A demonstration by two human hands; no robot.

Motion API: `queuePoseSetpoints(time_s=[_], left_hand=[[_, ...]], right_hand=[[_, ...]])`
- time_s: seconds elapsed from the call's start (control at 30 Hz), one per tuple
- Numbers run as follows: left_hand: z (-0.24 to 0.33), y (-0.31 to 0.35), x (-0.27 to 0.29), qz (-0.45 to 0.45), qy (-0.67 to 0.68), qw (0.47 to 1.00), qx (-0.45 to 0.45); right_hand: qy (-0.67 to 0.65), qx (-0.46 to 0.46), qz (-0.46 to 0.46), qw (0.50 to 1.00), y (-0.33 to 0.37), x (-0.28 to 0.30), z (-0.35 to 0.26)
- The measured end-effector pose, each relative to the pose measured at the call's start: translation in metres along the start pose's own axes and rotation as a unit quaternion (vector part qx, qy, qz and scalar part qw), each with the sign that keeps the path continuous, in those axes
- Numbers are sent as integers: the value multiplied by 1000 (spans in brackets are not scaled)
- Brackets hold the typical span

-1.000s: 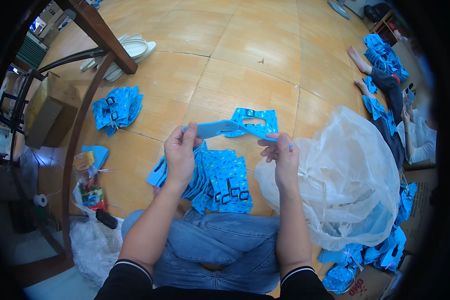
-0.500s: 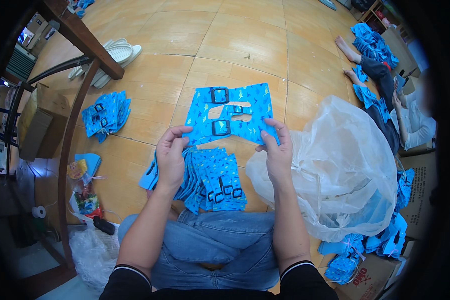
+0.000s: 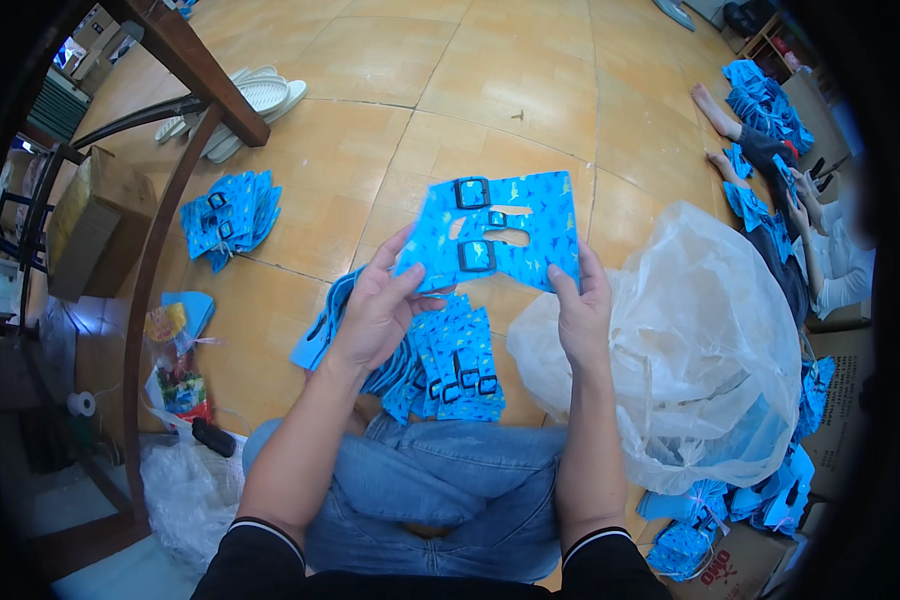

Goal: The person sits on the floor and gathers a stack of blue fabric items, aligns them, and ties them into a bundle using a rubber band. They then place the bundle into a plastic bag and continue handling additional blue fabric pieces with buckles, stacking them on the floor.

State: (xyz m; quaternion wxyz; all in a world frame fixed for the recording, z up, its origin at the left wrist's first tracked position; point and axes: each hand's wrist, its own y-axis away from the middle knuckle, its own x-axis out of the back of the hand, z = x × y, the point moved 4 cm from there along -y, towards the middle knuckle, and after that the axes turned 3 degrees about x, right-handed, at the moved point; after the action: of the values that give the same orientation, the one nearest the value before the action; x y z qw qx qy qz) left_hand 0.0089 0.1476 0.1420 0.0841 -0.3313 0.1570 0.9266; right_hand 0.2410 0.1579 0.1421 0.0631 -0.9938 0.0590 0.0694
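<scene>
In front of me I hold up a flat blue panel with a small printed pattern, cut-out openings and black square buckles. Its lower left corner is pinched by my left hand, thumb on top and fingers behind. My right hand grips the lower right corner, the thumb lying on its face. Below, on the floor before my crossed legs, lies a fanned stack of similar blue pieces with black buckles. My left hand and forearm hide part of that stack.
A bundle of blue pieces lies to the left, near wooden furniture legs and white sandals. A large translucent plastic bag stands at my right. Beyond it sits another person among blue pieces. Cardboard boxes are at the sides.
The panel has tilted a little, and its left edge looks blurred. My left hand has shifted inward with its fingers further behind the panel. The whole scene sits slightly further right.
</scene>
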Motion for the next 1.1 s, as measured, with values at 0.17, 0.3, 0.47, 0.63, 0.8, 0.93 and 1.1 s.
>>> queuePoseSetpoints(time_s=[0.17, 0.3, 0.47, 0.63, 0.8, 0.93, 1.1], left_hand=[[-11, -1, -4, -11, -20, 998, 60], [-15, 2, -15, -36, 26, 998, 33], [-21, 6, -21, 8, -56, 998, 13], [-32, 10, -28, -30, -74, 997, 4], [-35, 9, -25, -29, -83, 996, -3], [-35, 8, -21, -27, -80, 996, 11], [-31, 8, -22, -19, -75, 997, -10]], right_hand=[[503, 268, 101, 815, 15, -22, -25], [348, 270, -72, 895, 32, -58, -20], [323, 259, -46, 909, 37, -70, -14], [193, 4, -18, 981, 34, -53, 2], [-67, -31, -17, 997, 29, -58, 5], [-61, -16, -23, 998, 28, -59, 3], [51, 15, -23, 998, 30, -54, 0]])
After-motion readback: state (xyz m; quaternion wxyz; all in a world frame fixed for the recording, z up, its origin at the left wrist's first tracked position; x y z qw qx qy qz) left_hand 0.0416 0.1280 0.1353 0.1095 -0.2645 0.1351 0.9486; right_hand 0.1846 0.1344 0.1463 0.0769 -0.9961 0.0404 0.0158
